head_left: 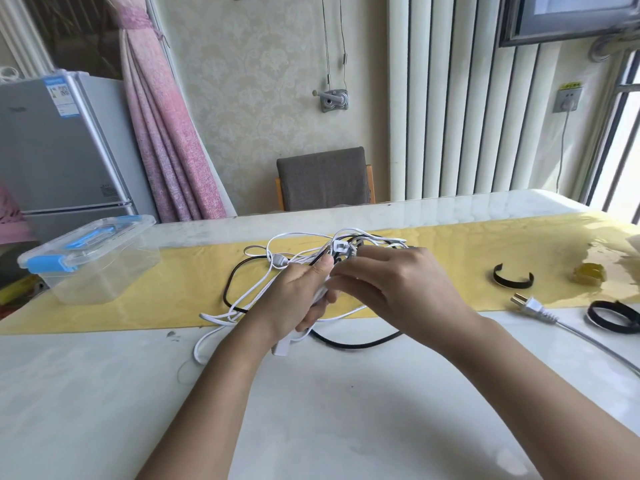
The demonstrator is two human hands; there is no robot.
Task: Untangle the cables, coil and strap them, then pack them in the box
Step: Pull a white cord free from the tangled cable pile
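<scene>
Above the desk (311, 410) our left grip (301, 292) is clamped around the tangled cables (278, 260), and our right grip (398, 285) pinches them too.

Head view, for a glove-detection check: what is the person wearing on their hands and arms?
Both are bare: the left hand and right hand show no gloves, rings or watch, and the left forearm and right forearm no sleeves.

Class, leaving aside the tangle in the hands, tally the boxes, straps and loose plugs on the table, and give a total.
Clear box: 1
Black straps: 2
Loose white plug: 1
Total: 4, with the tangle excluded
</scene>
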